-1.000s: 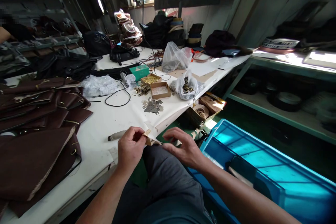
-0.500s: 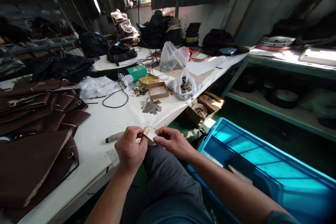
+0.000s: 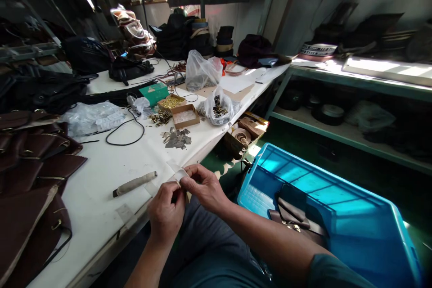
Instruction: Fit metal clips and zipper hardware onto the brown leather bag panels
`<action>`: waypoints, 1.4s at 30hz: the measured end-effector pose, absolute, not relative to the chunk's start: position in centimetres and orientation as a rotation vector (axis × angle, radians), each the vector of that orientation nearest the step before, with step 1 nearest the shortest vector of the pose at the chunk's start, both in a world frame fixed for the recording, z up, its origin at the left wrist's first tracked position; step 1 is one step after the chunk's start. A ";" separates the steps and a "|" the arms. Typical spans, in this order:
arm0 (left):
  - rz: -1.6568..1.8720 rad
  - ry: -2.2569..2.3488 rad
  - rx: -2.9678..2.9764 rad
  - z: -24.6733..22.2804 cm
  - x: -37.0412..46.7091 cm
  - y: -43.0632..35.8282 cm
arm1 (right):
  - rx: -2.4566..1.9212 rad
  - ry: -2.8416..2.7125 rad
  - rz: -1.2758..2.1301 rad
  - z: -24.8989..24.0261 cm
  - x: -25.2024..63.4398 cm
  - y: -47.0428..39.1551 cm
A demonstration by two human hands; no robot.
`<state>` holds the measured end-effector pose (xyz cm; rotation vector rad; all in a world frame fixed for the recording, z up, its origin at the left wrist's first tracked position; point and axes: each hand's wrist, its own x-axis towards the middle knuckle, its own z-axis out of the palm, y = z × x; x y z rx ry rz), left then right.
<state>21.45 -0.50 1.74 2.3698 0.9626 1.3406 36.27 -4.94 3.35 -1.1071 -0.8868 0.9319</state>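
Observation:
Just over my lap at the table's near edge, both my hands pinch a small pale strip point(image 3: 181, 174), whitish on the side I see; its material is unclear. My left hand point(image 3: 166, 209) has curled fingers at its lower left end, partly hiding it. With thumb and forefinger, my right hand point(image 3: 202, 186) grips the other end, close against the left fingertips. To the left of my hands a tape-wrapped rod-like tool point(image 3: 137, 183) lies on the white table point(image 3: 111, 166). Beyond them are a pile of flat metal plates point(image 3: 176, 138) and an open cardboard box point(image 3: 185, 117).
Stacked brown leather bags point(image 3: 30, 180) cover the table's left side. Small brass parts point(image 3: 173, 101), a green box point(image 3: 154, 93) and plastic bags point(image 3: 202, 71) stand farther back. On the right, a blue bin point(image 3: 357, 189) holds brown leather pieces point(image 3: 297, 218); a shelf point(image 3: 337, 130) stands behind it.
My view has swung right, so the table things sit farther left and more of the bin shows. The hands have drawn closer together around the strip, which is turned and more covered.

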 end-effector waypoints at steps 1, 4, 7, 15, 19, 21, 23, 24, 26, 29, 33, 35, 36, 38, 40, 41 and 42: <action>1.287 0.967 2.340 1.2 21.7 -0.9 | -1.087 -0.830 0.987 3.0 36.3 -5.1; 1.142 0.949 2.335 -0.3 22.6 -1.6 | -1.095 -0.712 1.103 1.6 36.8 -5.1; 0.971 0.924 2.360 -1.3 23.1 -1.9 | -1.194 -0.675 1.159 -0.3 38.2 -4.2; 0.820 0.971 2.386 -1.8 18.7 -0.8 | -1.556 -0.680 1.008 -5.1 41.0 -0.1; 0.959 1.124 2.416 -0.1 13.9 2.6 | -1.625 -0.687 1.014 -6.3 41.0 1.4; 1.025 1.229 2.479 0.6 11.5 4.7 | -1.663 -0.699 1.016 -6.6 41.2 1.8; 1.006 1.335 2.569 0.8 9.4 6.8 | -1.701 -0.722 1.010 -6.7 41.5 2.1; 0.958 1.382 2.601 0.7 8.6 7.7 | -1.720 -0.738 1.002 -6.6 41.7 2.1; 0.852 1.451 2.614 0.0 7.4 9.3 | -1.762 -0.774 0.970 -6.3 41.9 2.1; 0.781 1.480 2.575 -1.2 6.5 10.7 | -1.819 -0.827 0.898 -5.8 42.2 1.9; 0.771 1.484 2.524 -2.0 5.9 11.2 | -1.867 -0.847 0.684 -5.8 43.1 1.8; 0.777 1.476 2.505 -2.0 5.5 11.3 | -1.855 -0.864 0.547 -5.4 43.4 2.2; 0.784 1.470 2.499 -2.1 5.4 11.3 | -1.844 -0.907 0.490 -5.0 43.2 2.6; 0.802 1.459 2.488 -2.1 5.2 11.4 | -1.805 -1.096 0.393 -3.5 41.9 3.8; 0.828 1.456 2.480 -2.1 5.4 11.6 | -1.692 -1.402 0.335 -1.6 39.1 5.7; 0.844 1.459 2.475 -2.0 5.6 11.7 | -1.610 -1.586 0.329 -0.7 37.2 6.9; 0.864 1.464 2.470 -1.9 5.8 11.9 | -1.528 -1.776 0.343 0.2 35.1 8.1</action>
